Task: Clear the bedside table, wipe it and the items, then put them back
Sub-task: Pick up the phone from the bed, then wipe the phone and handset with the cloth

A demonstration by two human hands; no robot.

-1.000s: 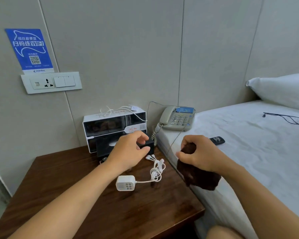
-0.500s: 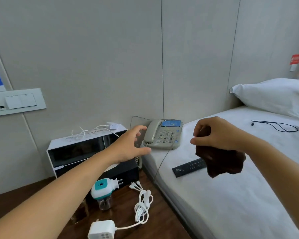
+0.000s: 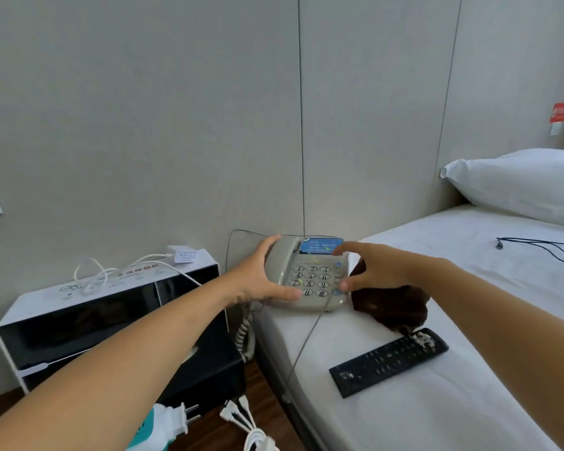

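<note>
- 2 hands bracketed the phone (image 3: 310, 281), which sat on the bed (image 3: 437, 369) at the corner by the wall, not on the table (image 3: 228, 428).
- From the phone, the left hand (image 3: 258, 281) was on the handset side: fingers spread wide over the top of the handset, thumb along the phone's near edge beside the bottom keys. It touched the phone, but whether it had a real hold I could not tell.
- The right hand (image 3: 372, 271) was on the phone's other flank, forefinger and thumb splayed towards the keypad edge. The cloth (image 3: 391, 307) bulged out from under its palm; its back fingers were hidden, so whether they had hold of the cloth I could not tell.
- The phone's long axis ran from the near edge of the bed towards the wall, so the hands faced each other across its short width; both looked about equally near.
- Its coiled cord (image 3: 244, 336) hung off the phone's left side, and a thin wire crossed the bed in front; a lift would likely drag both.
- The remote (image 3: 388, 362) lay nearer than the phone, just beside the cloth.
</note>
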